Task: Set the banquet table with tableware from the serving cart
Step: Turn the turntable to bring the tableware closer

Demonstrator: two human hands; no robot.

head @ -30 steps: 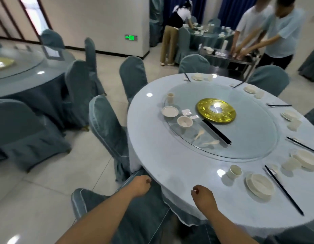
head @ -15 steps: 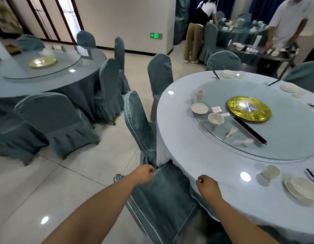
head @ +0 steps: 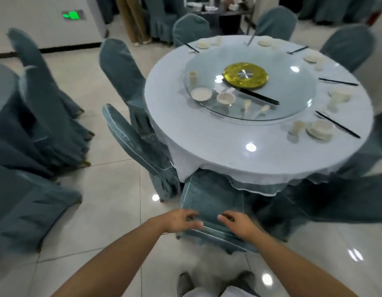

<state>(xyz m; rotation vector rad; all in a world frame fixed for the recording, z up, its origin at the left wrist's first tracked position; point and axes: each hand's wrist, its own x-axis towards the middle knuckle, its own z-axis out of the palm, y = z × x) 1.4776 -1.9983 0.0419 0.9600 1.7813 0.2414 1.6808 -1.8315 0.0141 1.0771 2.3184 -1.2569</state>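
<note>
My left hand and my right hand both grip the top of a blue-covered chair, which stands pulled back from the round banquet table. On the glass turntable lie a plate, a bowl, a cup, two spoons and black chopsticks beside a gold centre disc. Along the table's right rim are set places, the nearest with a bowl on a plate, a cup and chopsticks.
More covered chairs ring the table, one close on the left of mine. Another table's chairs crowd the left side. The dark serving cart stands beyond the far side of the table. Tiled floor lies open to my left.
I have stepped back and the chair has come out from under the table with my hands on its back. My hands now sit closer together. The view tilted down.
</note>
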